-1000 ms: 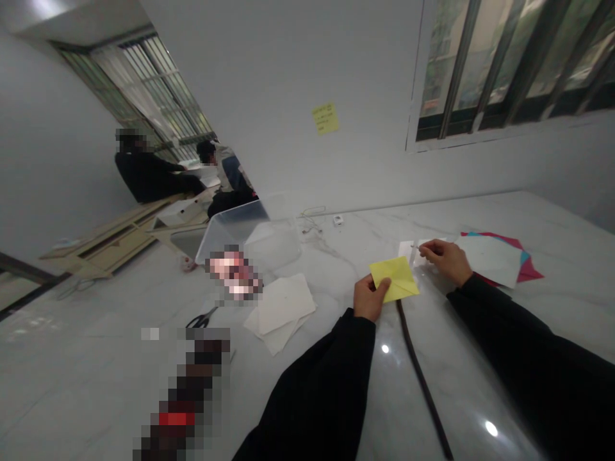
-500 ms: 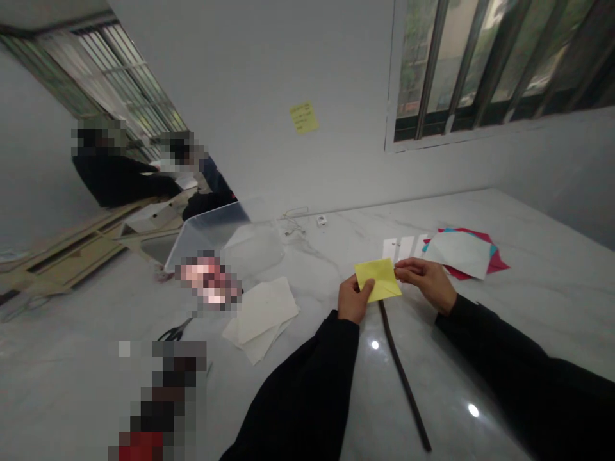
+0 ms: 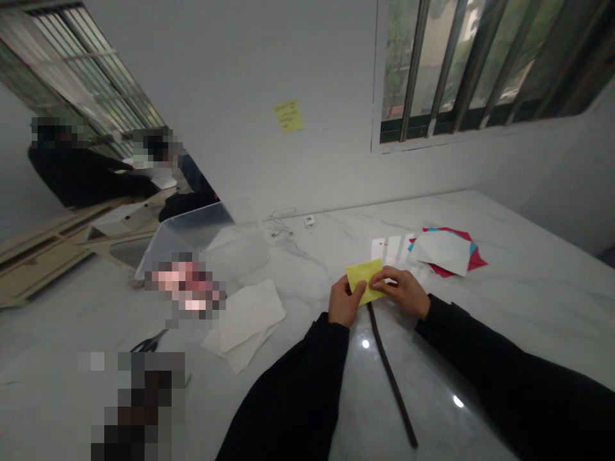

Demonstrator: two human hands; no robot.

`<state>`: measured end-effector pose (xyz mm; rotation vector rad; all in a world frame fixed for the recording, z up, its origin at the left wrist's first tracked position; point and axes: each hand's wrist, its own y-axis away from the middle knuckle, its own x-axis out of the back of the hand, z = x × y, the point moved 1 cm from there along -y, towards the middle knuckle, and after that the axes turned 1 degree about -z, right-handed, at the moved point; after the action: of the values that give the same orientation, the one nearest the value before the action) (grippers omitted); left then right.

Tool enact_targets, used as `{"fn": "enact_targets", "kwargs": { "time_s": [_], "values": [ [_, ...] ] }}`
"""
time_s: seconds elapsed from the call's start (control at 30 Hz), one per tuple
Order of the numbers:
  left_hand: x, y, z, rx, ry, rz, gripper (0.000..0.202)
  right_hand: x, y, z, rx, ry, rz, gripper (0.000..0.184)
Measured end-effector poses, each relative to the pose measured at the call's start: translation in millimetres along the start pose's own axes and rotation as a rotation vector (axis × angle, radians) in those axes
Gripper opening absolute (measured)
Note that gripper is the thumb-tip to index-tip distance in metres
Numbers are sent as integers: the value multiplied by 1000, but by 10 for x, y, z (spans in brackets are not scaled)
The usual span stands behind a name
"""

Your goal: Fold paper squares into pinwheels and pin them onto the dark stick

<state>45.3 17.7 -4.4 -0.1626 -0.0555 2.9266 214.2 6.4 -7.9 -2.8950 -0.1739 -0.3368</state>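
Observation:
A folded yellow paper (image 3: pixel 362 275) is held over the white marble table (image 3: pixel 528 301) between both hands. My left hand (image 3: pixel 342 303) pinches its lower left corner. My right hand (image 3: pixel 404 291) lies on its right side, fingers pressed down on the paper. Both arms wear black sleeves. A thin dark strip (image 3: pixel 390 374) lies on the table just below the hands, running toward me.
Coloured sheets (image 3: pixel 446 251) under a white one lie right of the hands, white strips (image 3: pixel 390 248) behind. White sheets (image 3: pixel 247 319) and scissors (image 3: pixel 147 344) lie left, by a clear plastic box (image 3: pixel 202 240). Two people (image 3: pixel 96 173) sit far left.
My right hand has come from the white strips onto the yellow paper and now presses on it. The view has shifted so the hands sit lower and more left.

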Motion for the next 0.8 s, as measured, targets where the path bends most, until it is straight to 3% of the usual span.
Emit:
{"fn": "enact_targets", "kwargs": {
  "time_s": [0.47, 0.8],
  "values": [
    [14, -20, -87, -6, -9, -33, 42, -12, 30, -47, 36, 153, 103, 17],
    [-18, 13, -107, -45, -31, -12, 33, -7, 52, -49, 21, 130, 81, 19]
  ]
}}
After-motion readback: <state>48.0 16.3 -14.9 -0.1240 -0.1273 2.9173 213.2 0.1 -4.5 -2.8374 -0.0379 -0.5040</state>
